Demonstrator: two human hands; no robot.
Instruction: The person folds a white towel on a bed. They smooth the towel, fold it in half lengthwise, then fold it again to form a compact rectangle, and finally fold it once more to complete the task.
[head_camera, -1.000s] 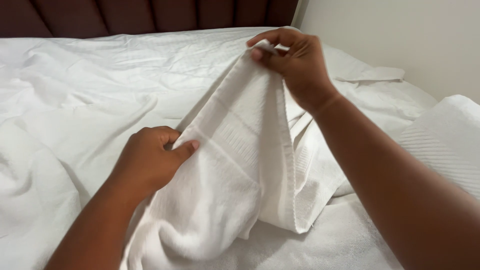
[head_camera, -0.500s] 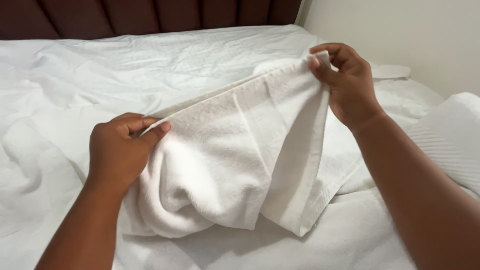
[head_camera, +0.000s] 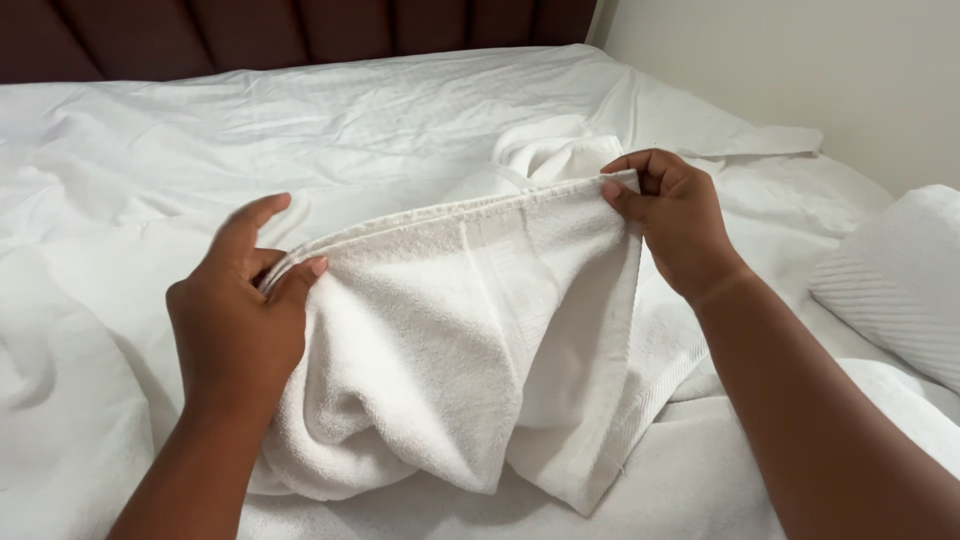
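I hold a white terry towel (head_camera: 450, 340) stretched by its top hem between both hands above the bed. My left hand (head_camera: 235, 320) pinches the left end of the hem between thumb and fingers. My right hand (head_camera: 675, 220) pinches the right corner, a little higher. The towel's body hangs down in folds and its lower part rests bunched on the sheet. More white cloth (head_camera: 550, 150) lies crumpled just behind the hem.
A bed with a rumpled white sheet (head_camera: 300, 130) fills the view. A dark padded headboard (head_camera: 250, 35) runs along the back. A white ribbed pillow (head_camera: 900, 280) lies at the right edge, beside a pale wall (head_camera: 800, 70).
My right hand came down and rightward with its corner. My left hand slid left along the hem, and the towel now spreads wide and nearly level between them.
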